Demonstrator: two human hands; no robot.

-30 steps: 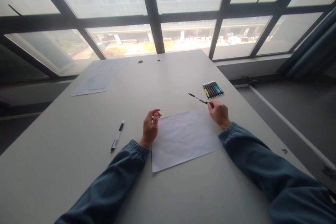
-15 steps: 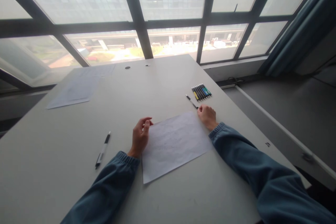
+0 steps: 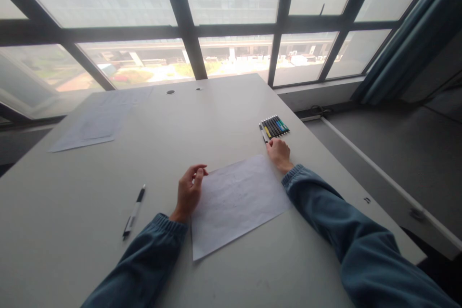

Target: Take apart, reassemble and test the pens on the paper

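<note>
My right hand (image 3: 279,153) pinches the lower end of a black-and-white pen (image 3: 263,131). The pen lies at the left side of a row of several pens (image 3: 275,126), mostly black with yellow, blue and green parts. My left hand (image 3: 189,190) rests by the left edge of a white sheet of paper (image 3: 238,211), its fingers loosely bent and apart, with nothing seen in them. Faint marks show on the sheet. Another black-and-white pen (image 3: 134,212) lies on the table to the left of my left hand.
More paper sheets (image 3: 92,122) lie at the far left of the white table (image 3: 216,120). A small dark item (image 3: 367,200) is near the right edge. Two round inserts (image 3: 170,92) sit near the far edge, before large windows.
My right hand has moved the pen up to the row's left side, closing the gap between them. My left hand stays by the paper; the view has shifted slightly.
</note>
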